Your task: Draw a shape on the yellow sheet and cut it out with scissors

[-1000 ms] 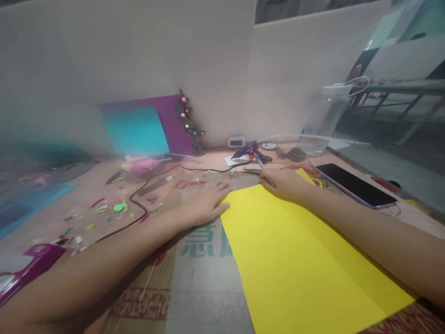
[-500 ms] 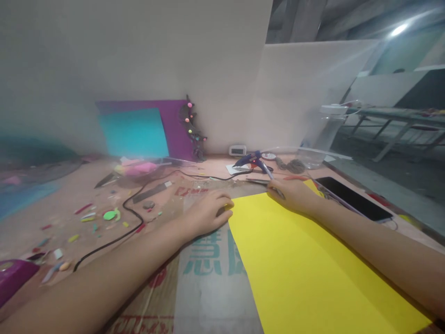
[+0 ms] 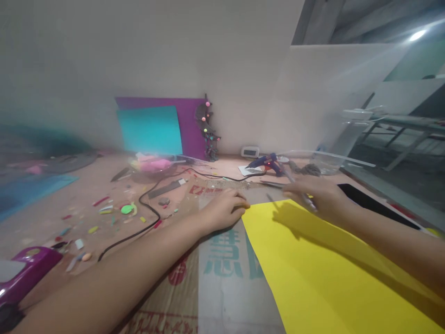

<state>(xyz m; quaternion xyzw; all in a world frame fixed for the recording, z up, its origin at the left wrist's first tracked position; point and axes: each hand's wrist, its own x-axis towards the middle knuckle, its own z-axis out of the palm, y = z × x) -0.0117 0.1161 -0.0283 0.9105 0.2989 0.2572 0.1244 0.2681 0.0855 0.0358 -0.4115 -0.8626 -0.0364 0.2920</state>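
Note:
A large yellow sheet (image 3: 313, 269) lies on the work surface at the lower right. At its upper left corner rests my left hand (image 3: 225, 209), the fingers curled together on the edge of the paper. My right hand (image 3: 318, 197) is raised over the sheet's far edge and casts a shadow on the yellow. Its fingers are closed round a slim pen-like tool (image 3: 308, 201), slightly blurred. Just beyond that hand are a blue glue gun (image 3: 266, 162) with a small red light and a thin dark pointed tool (image 3: 271, 184).
Clay scraps surround a black cable (image 3: 153, 206) at left. A purple tape dispenser (image 3: 34, 269) sits lower left. Behind stand purple and turquoise sheets (image 3: 149, 130), a decorated dark moon shape (image 3: 205, 123) and a small white clock (image 3: 250, 151). A black phone (image 3: 375, 204) lies right.
My right hand has lifted off the yellow sheet with the pen-like tool, and its shadow now falls on the paper. My left hand stays at the corner. The whole view has shifted.

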